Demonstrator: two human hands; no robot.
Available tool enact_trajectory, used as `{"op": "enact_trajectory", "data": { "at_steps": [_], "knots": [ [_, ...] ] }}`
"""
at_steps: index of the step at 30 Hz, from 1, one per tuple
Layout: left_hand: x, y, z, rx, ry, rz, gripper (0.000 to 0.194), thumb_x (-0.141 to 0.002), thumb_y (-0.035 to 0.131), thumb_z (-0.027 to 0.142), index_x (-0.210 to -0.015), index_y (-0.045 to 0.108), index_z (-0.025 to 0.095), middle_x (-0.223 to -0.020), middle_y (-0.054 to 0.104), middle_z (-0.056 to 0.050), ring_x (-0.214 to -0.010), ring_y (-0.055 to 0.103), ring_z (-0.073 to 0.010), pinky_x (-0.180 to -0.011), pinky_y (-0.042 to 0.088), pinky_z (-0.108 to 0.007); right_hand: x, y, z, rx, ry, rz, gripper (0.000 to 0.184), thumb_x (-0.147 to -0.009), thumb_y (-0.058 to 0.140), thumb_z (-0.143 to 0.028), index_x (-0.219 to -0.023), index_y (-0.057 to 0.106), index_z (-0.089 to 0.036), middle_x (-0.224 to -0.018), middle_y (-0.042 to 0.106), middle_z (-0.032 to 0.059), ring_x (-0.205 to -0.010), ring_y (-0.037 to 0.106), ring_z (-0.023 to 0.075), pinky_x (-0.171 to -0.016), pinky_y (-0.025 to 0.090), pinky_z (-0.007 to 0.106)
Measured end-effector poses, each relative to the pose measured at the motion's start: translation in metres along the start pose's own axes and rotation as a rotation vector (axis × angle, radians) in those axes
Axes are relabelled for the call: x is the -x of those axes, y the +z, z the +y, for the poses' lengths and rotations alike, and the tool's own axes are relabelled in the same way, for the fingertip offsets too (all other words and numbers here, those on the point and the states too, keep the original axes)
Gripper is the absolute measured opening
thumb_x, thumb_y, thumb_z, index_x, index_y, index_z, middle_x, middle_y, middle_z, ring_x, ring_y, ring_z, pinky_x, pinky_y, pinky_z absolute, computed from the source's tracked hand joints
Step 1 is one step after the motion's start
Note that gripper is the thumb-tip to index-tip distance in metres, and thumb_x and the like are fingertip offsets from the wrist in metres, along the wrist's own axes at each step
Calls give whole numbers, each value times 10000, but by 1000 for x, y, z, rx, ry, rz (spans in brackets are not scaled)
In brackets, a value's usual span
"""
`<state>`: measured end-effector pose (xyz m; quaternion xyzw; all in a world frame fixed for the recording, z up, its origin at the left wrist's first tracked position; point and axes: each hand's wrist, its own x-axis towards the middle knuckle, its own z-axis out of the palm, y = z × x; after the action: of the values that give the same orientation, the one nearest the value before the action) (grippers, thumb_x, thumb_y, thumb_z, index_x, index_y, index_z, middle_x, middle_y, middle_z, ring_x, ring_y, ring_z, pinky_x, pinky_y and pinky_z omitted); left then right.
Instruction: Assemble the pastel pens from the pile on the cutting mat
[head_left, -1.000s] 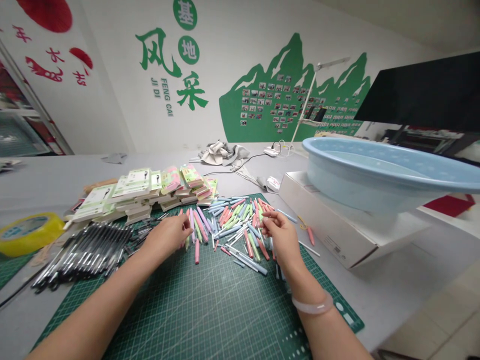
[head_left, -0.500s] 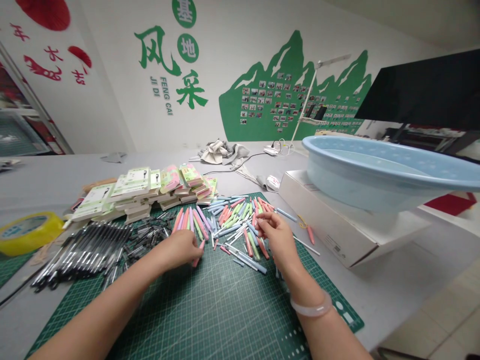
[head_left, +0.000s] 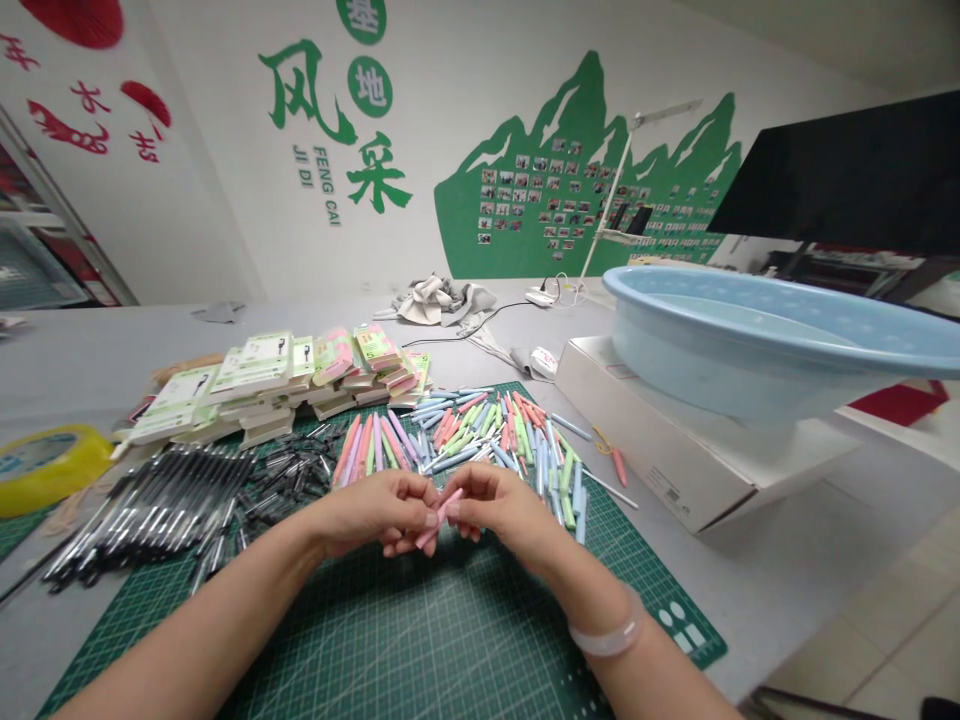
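Both sides are on one piece: left grip (head_left: 379, 512) and right grip (head_left: 501, 503) each pinch the pink pen part (head_left: 440, 517) between thumb and fingers, just above the cutting mat (head_left: 420, 640), on the near side of the pastel pieces. It's tilted; fingers cover much of it, so we can't tell barrel from cap.

Risks, our read:
- Slip. The part is slim and looks smooth, and we have fingertips only. Uneven pressure or a twist could squirt it out; it'd likely roll on the mat.
- Losing it. If it shoots forward it lands in the loose pile (head_left: 472, 425), which has similar colours, so picking it out again costs time.
- Knock-on. Our knuckles sit close to the row of pastel barrels (head_left: 377, 442) and not far from the blue and green pens (head_left: 568, 490). A wide elbow or wrist swing could scatter either.
- Left forearm lies near the tangled black pens (head_left: 289, 475); dragging it back could sweep some along and mix the groups.
- Bracelet (head_left: 609, 632) on our right wrist could snag or nudge pieces if we reach low.
- Rollaway. The white stick (head_left: 615, 490) already pokes past the mat onto the table (head_left: 795, 560); a bump could send it off.

Basin (head_left: 720, 350) on the white box (head_left: 652, 450) is well apart; low concern.
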<state>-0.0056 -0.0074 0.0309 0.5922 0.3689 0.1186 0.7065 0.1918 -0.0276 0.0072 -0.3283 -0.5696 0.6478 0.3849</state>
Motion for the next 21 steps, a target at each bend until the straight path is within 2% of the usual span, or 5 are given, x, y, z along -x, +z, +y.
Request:
{"op": "enact_trajectory", "data": {
  "at_steps": [4,9,15,21],
  "knots": [
    [-1,-3,-4,-168,-37,-1,140,-710,625,267,-734,588,134,-583,572,19,-432,376,-49,-410,242,-175,4,-1,10,233,161,-96,168,-682,690,-220,-779,563,-168,-549,549,-50,-435,521,93,-420,406,196],
    [-8,-5,-13,-288,-45,69,138,-662,632,251,-751,585,156,-585,551,46,-461,416,-69,-424,292,-177,6,5,20,426,194,-109,86,-744,631,-230,-797,581,-184,-601,558,-46,-447,519,83,-425,381,187],
    [-9,-8,-15,-461,-52,24,161,-650,641,278,-761,615,163,-637,605,29,-540,514,-108,-462,341,-186,10,12,13,918,-15,31,102,-727,689,-284,-763,634,-207,-698,628,-27,-647,553,120,-543,321,220],
    [-11,-5,-20,-800,6,195,136,-661,622,317,-695,604,187,-601,585,40,-576,528,-125,-480,300,-194,10,11,14,1104,-86,116,151,-745,680,-329,-800,610,-207,-811,626,-4,-723,545,136,-585,313,231]
  ]
}}
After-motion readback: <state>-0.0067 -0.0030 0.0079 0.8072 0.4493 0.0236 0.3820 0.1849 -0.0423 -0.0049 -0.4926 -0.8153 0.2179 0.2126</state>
